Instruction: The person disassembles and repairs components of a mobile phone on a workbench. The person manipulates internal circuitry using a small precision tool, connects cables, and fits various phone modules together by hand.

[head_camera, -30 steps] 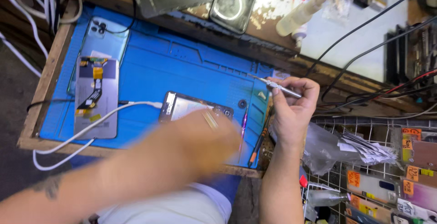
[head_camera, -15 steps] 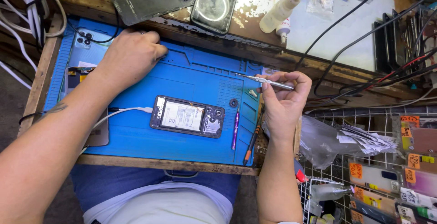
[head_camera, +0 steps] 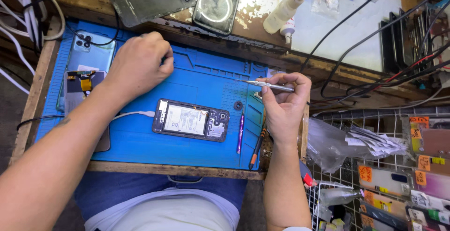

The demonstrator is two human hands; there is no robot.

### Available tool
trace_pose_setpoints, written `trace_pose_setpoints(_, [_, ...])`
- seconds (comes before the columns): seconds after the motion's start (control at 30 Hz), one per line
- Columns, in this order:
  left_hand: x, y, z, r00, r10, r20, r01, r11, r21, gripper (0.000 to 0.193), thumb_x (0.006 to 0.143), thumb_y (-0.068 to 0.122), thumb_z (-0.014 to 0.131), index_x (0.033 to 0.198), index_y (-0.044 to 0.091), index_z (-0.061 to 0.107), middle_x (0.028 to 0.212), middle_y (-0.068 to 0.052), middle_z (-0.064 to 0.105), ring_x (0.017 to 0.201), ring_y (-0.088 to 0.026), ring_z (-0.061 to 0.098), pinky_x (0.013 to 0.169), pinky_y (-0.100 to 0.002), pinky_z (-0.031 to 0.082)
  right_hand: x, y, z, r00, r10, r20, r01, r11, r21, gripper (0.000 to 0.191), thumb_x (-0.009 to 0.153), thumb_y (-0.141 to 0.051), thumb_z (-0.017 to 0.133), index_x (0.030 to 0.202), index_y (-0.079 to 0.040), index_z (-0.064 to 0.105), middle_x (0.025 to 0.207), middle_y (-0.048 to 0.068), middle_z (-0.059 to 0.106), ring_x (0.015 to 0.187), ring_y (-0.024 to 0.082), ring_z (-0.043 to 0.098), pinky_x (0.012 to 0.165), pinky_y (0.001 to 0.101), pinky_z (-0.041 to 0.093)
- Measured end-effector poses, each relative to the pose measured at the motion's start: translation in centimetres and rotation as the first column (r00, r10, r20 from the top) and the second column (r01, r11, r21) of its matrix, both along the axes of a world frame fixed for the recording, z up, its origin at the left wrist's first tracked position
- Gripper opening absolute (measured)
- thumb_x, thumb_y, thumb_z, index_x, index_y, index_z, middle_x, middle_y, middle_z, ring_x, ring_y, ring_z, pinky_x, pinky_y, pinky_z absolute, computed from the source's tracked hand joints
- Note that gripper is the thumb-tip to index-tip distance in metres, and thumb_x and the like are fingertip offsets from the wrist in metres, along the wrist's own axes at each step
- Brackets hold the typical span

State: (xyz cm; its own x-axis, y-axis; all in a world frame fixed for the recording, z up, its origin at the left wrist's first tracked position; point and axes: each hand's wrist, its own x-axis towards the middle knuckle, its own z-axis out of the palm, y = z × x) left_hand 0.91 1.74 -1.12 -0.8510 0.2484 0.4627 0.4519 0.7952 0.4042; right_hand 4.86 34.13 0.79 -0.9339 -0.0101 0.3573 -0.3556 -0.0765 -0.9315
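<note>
Two hands (head_camera: 136, 67), one opened phone (head_camera: 191, 120), perhaps three tools (head_camera: 240, 132).

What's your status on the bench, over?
Right hand grips the silver precision screwdriver, tip toward the blue mat. Left hand closed, resting at the mat's far edge. Opened phone lies between them, untouched, white cable plugged in.

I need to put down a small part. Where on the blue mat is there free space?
The blue mat is bare between the opened phone and its near edge, and between the left hand and that phone. The right side is crowded: purple tool, orange tool, right hand with metal tool.
</note>
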Motion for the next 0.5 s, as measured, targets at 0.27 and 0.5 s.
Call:
trace_pose_setpoints(0.27, [6.4,5.4,-0.1,0.778,-0.481,0.404,-0.039,0.606,0.795,0.014,0.092,0.019,0.072,0.09,0.005,0.07,0.08,0.003,0.059,0.071,-0.005,0.051,0.062,-0.024,0.045,1.1,-1.1,0.1,0.99,0.139,0.037,-0.135,0.986,-0.098,0.057,0.095,0.015,0.065,0.138,-0.01,0.036,0.115,0.015,0.061,0.105,0.022,0.067,0.095,0.0354,0.058])
trace_pose_setpoints(0.5, [8.0,6.8,-0.8,0.797,-0.458,0.393,0.022,0.673,0.74,0.016,0.095,0.017,0.069,0.09,0.003,0.071,0.081,-0.001,0.061,0.072,-0.007,0.054,0.063,-0.024,0.045,1.9,-1.8,-0.3,0.972,0.228,0.051,-0.226,0.973,-0.056,0.055,0.097,0.012,0.064,0.14,-0.009,0.038,0.117,0.015,0.062,0.105,0.02,0.066,0.096,0.0346,0.058])
